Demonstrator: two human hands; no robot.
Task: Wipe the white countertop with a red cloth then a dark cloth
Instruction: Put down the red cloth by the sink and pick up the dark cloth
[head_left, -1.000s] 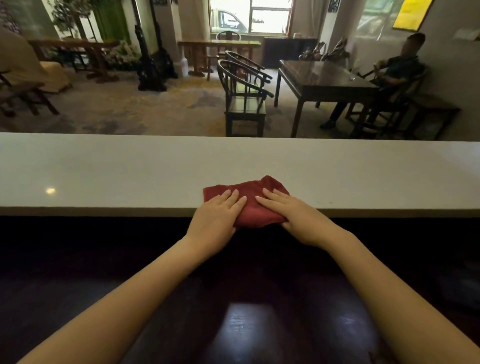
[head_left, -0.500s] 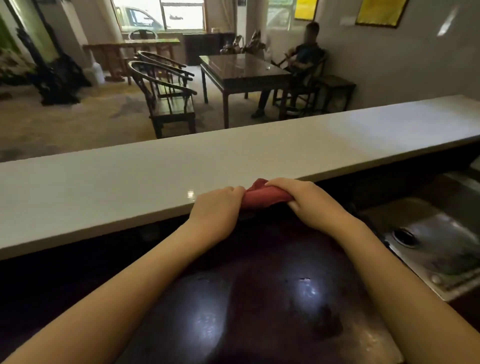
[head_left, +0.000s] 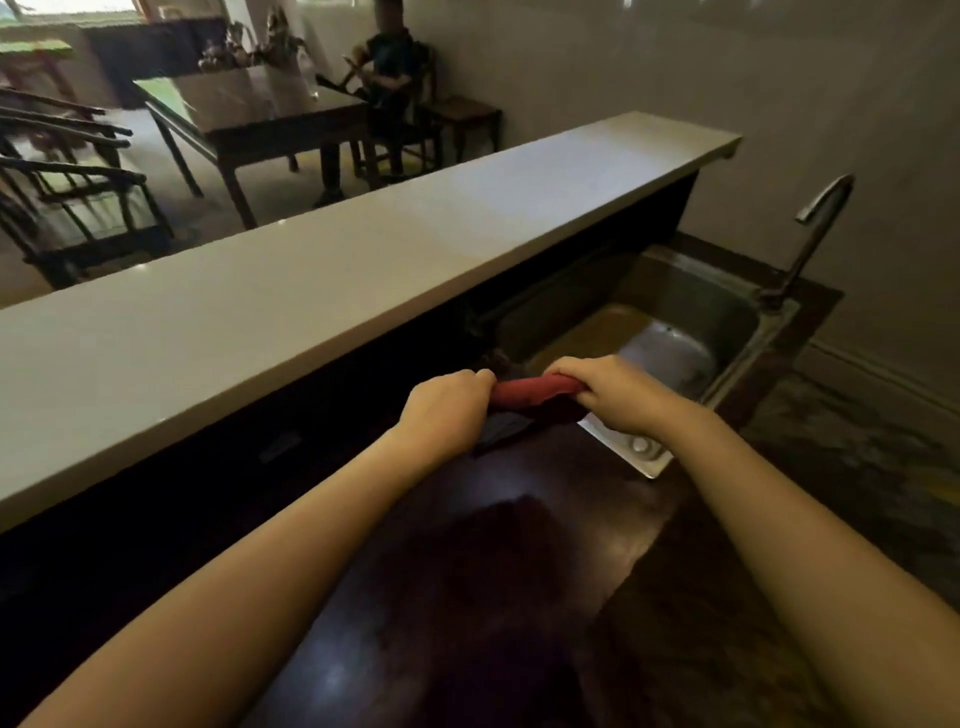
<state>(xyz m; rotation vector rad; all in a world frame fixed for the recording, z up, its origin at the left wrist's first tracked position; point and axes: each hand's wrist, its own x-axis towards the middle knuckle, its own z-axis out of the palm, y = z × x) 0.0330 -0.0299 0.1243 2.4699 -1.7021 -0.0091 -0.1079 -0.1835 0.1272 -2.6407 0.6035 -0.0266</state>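
Observation:
The red cloth (head_left: 535, 389) is bunched into a roll, held between both fists. My left hand (head_left: 447, 410) grips its left end and my right hand (head_left: 618, 395) grips its right end. The cloth hangs over the dark lower counter, right at the near left corner of the steel sink (head_left: 675, 332). Just under the red cloth a dark cloth (head_left: 501, 431) lies on the dark surface. The long white countertop (head_left: 291, 296) runs diagonally from lower left to upper right, above and beyond my hands, with nothing on it.
A curved tap (head_left: 815, 228) stands at the sink's far right edge. The dark glossy lower counter (head_left: 467, 597) fills the foreground. Beyond the white top are wooden chairs (head_left: 78, 208), a dark table (head_left: 260, 114) and a seated person (head_left: 384, 78).
Both hands went from lying flat on the red cloth on the white countertop to gripping it bunched, and carried it down off the edge. The view swung right, bringing the sink into sight.

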